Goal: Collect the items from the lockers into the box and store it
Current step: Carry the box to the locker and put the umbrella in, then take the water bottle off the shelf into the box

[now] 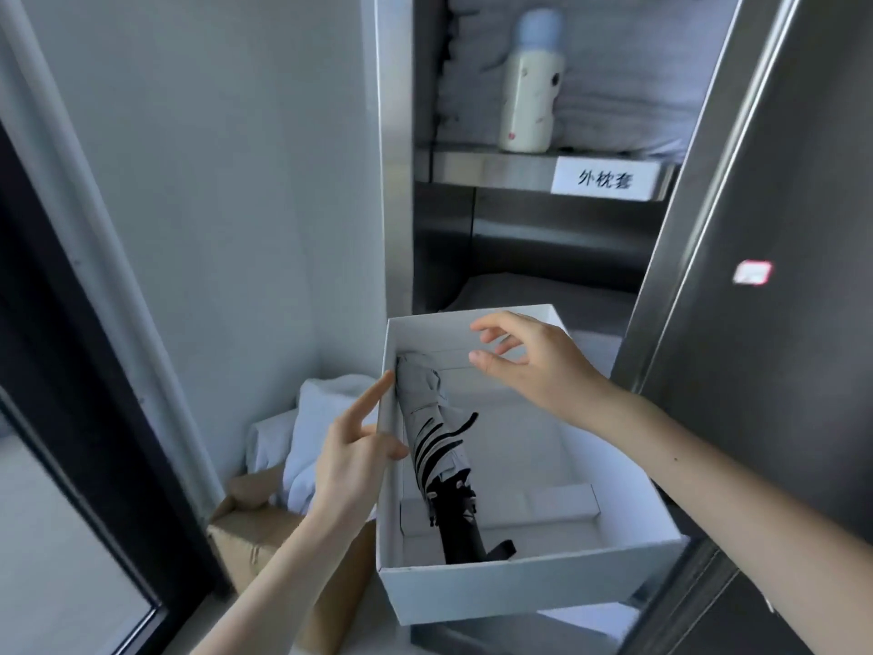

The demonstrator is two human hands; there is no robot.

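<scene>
A white open box sits in front of the steel locker, at its lower compartment. Inside it a folded grey and black umbrella lies along the left wall. My left hand presses against the outside of the box's left wall, thumb over the rim, fingers spread. My right hand hovers above the box's far end with fingers apart and nothing in it. On the upper shelf stands a cream bottle with a pale blue cap, in front of folded grey linen.
The locker's steel door stands open at the right. A white label with characters is fixed to the shelf edge. A brown carton holding white cloth lies on the floor at the left, beside a dark window frame.
</scene>
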